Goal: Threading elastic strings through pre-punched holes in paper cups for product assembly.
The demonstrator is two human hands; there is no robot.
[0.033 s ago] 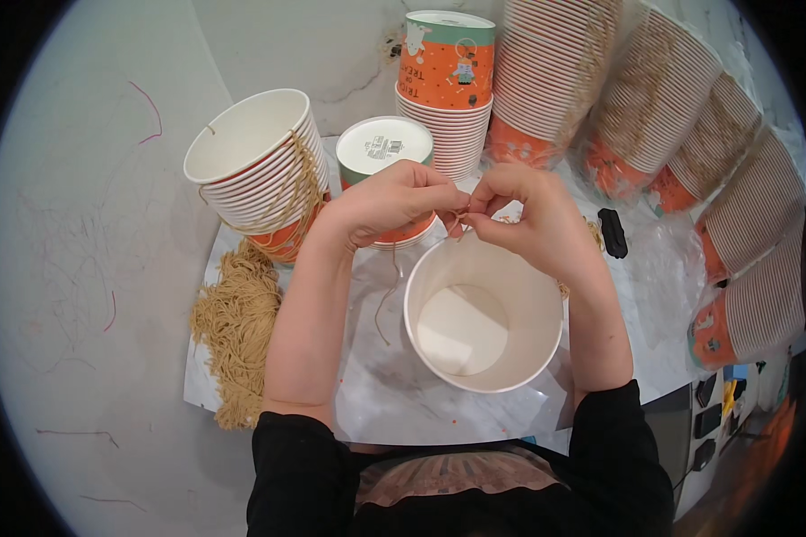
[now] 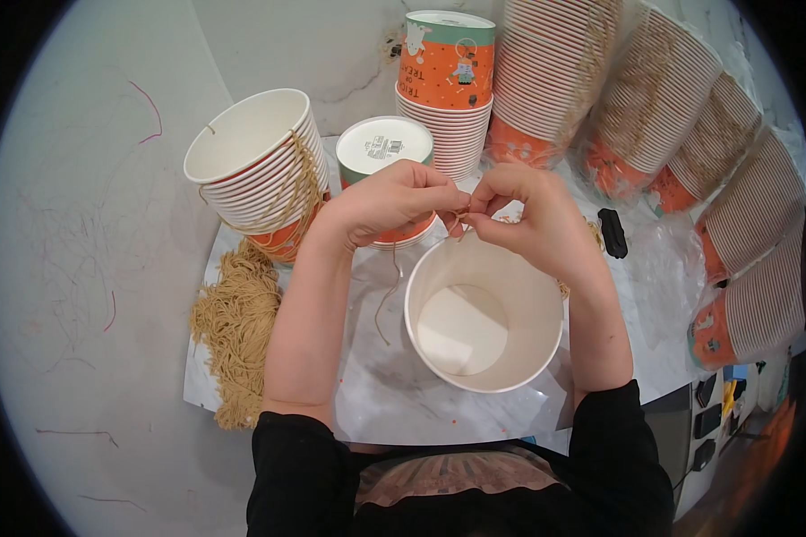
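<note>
At the far rim of a white paper bucket (image 2: pixel 535 313), my two hands meet over a thin tan cord (image 2: pixel 383 309). My left hand (image 2: pixel 401 201) pinches the cord between thumb and fingers. Close beside it, my right hand (image 2: pixel 519 210) pinches the same cord, fingertips almost touching. One end of the cord hangs down left of the bucket. The bucket stands upright, its open mouth toward me, with nothing seen inside. My fingers hide the spot where the cord meets the rim.
A bundle of tan cords (image 2: pixel 237 331) lies left, below a tilted stack of corded buckets (image 2: pixel 260 192). An upside-down bucket (image 2: pixel 385 143) stands behind my left hand. Bagged bucket stacks (image 2: pixel 654 98) line the back right, near a black object (image 2: pixel 613 233) and clear plastic (image 2: pixel 672 268).
</note>
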